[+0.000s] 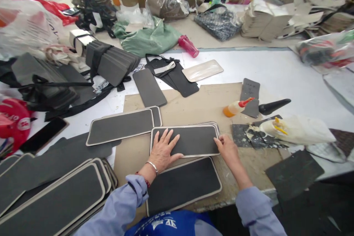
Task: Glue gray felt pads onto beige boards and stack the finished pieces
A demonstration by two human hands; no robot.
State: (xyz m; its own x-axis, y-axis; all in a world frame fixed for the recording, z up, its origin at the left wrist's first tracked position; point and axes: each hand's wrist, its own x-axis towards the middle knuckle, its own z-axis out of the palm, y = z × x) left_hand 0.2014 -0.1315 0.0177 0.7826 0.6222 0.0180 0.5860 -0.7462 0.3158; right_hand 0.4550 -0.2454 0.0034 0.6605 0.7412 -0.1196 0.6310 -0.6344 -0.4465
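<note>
A dark grey rectangular panel with a pale border (pixel 195 140) lies on top of a small stack in front of me. My left hand (pixel 163 151) rests flat on its left part, fingers spread. At the panel's right edge, my right hand (pixel 225 147) pinches the border between thumb and fingers. Nearer to me lies another bordered panel (pixel 185 184), partly under my left wrist. To the left, a similar panel (pixel 121 127) overlaps one more behind it. What the panels are made of, I cannot tell.
Bordered panels (pixel 55 199) are piled at the lower left, near a phone (pixel 44 134). On the right are a glue bottle with a red tip (pixel 235 108), a black-handled tool (pixel 273 106) and a whitish bag (pixel 301 129). A pink bottle (pixel 188 46) lies farther back.
</note>
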